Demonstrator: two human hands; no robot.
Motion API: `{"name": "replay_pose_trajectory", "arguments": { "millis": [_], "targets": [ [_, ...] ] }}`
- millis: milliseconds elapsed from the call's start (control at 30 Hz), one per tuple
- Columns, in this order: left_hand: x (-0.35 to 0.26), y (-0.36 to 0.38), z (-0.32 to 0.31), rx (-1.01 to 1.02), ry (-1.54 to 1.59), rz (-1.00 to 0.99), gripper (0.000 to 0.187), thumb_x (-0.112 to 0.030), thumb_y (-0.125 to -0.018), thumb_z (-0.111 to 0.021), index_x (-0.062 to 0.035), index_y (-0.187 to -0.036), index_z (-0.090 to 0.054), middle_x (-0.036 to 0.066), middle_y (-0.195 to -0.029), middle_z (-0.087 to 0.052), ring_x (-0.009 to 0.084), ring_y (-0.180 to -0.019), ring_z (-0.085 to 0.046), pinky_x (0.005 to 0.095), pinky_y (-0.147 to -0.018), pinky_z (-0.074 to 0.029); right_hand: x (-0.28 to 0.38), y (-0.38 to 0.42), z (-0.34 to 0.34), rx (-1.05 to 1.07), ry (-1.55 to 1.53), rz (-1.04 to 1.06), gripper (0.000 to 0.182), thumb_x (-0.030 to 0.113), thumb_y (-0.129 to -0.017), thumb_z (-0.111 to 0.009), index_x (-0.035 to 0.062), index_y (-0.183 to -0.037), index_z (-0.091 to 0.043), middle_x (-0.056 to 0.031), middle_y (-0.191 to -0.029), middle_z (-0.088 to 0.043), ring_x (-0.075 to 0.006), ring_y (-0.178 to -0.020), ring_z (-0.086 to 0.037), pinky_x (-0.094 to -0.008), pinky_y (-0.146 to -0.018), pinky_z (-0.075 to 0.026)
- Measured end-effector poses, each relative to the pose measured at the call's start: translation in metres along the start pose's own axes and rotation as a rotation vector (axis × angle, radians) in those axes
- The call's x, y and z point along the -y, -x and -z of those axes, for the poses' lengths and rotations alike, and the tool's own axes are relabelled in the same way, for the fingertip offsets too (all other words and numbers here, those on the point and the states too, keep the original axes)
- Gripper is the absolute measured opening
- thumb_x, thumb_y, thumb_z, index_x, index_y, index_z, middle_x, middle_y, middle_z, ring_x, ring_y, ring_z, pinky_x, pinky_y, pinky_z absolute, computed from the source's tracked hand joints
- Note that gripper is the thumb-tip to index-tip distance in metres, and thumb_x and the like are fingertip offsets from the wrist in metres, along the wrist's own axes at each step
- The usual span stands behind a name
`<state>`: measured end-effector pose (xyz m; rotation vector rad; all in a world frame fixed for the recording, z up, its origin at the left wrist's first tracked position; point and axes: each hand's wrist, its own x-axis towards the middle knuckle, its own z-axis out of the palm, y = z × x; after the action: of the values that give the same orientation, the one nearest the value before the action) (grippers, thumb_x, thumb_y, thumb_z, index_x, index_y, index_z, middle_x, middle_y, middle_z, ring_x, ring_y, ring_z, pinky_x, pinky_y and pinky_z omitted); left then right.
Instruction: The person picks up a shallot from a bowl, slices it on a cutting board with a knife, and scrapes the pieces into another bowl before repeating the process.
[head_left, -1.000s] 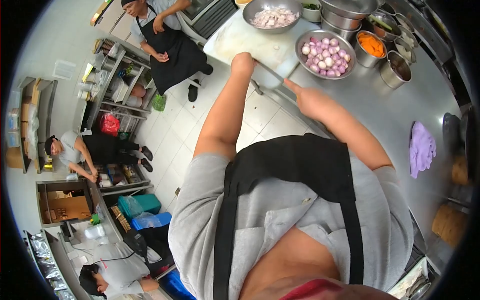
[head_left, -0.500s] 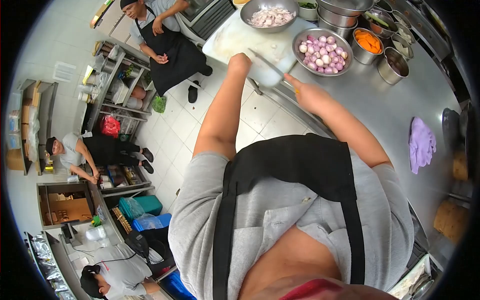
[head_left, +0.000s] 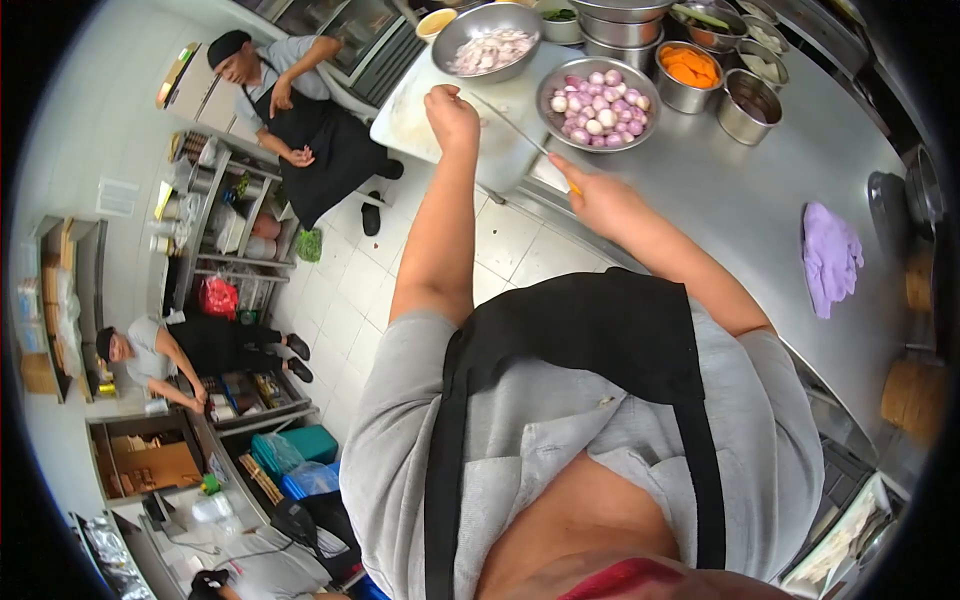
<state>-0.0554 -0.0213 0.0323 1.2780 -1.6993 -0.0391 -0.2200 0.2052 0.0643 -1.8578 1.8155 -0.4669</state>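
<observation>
My right hand (head_left: 598, 198) is wrapped round the yellow handle of a knife (head_left: 515, 127), its blade slanting up and left over the white cutting board (head_left: 405, 120). Beside the knife tip, my left hand (head_left: 453, 118) is closed above the board with curled fingers; whatever they hold is hidden. A steel bowl of whole peeled shallots (head_left: 600, 112) stands to the right of the board. At the board's far end is another steel bowl (head_left: 462, 36) with sliced shallots (head_left: 490, 52) in it.
Steel pots (head_left: 748, 108) and a container of orange carrot pieces (head_left: 690, 68) stand along the back of the steel counter (head_left: 690, 190). A purple cloth (head_left: 830, 260) lies at right. Co-workers (head_left: 300, 130) are at left, near shelves (head_left: 235, 205).
The view has shifted, so the counter items sit further left. My left hand has moved slightly, its thumb side now showing. The knife stays in my right hand, its blade still over the board.
</observation>
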Motion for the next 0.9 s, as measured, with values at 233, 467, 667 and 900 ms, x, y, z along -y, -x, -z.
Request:
{"name": "replay_pose_trajectory", "arguments": {
  "millis": [233,467,667,900],
  "targets": [
    [-0.077,-0.011,-0.025,0.399,0.185,-0.425,0.021,-0.002,-0.077,-0.055,-0.007,-0.096,-0.062,0.015,-0.095,-0.062,0.0366,-0.091,-0.057,0.0403,-0.077,-0.048,-0.01,0.004,-0.007,0.05,-0.007,0.016,0.065,0.006,-0.083,-0.041,0.0191,-0.145,-0.025,-0.0235,-0.094,-0.062,-0.0368,-0.082,-0.061,-0.0454,-0.075,-0.048],
    [-0.118,0.003,-0.066,0.905,-0.495,-0.526,0.022,-0.013,-0.075,-0.063,-0.0113,-0.097,-0.066,0.015,-0.102,-0.063,0.0316,-0.101,-0.059,0.0393,-0.087,-0.048,-0.013,0.002,0.0,0.108,-0.057,0.048,0.074,-0.002,-0.075,-0.04,0.0122,-0.145,-0.024,-0.0249,-0.091,-0.063,-0.0366,-0.085,-0.062,-0.0449,-0.077,-0.048],
    [-0.118,0.008,-0.072,0.837,-0.564,-0.572,0.03,-0.015,-0.073,-0.065,-0.0143,-0.103,-0.063,0.012,-0.115,-0.058,0.0339,-0.107,-0.055,0.0405,-0.088,-0.048,-0.023,-0.001,-0.01,0.047,-0.092,0.083,0.064,0.004,-0.082,-0.041,0.0149,-0.144,-0.028,-0.0248,-0.088,-0.063,-0.0381,-0.078,-0.061,-0.0474,-0.071,-0.048],
    [-0.074,-0.028,-0.006,0.67,-0.022,0.046,0.04,-0.029,-0.07,-0.073,-0.0053,-0.1,-0.062,0.012,-0.087,-0.068,0.0241,-0.077,-0.066,0.0346,-0.073,-0.052,-0.022,-0.011,-0.01,0.142,-0.017,0.047,0.065,0.006,-0.084,-0.042,0.0182,-0.145,-0.024,-0.0239,-0.087,-0.063,-0.0378,-0.078,-0.062,-0.0476,-0.071,-0.047]
  ]
}}
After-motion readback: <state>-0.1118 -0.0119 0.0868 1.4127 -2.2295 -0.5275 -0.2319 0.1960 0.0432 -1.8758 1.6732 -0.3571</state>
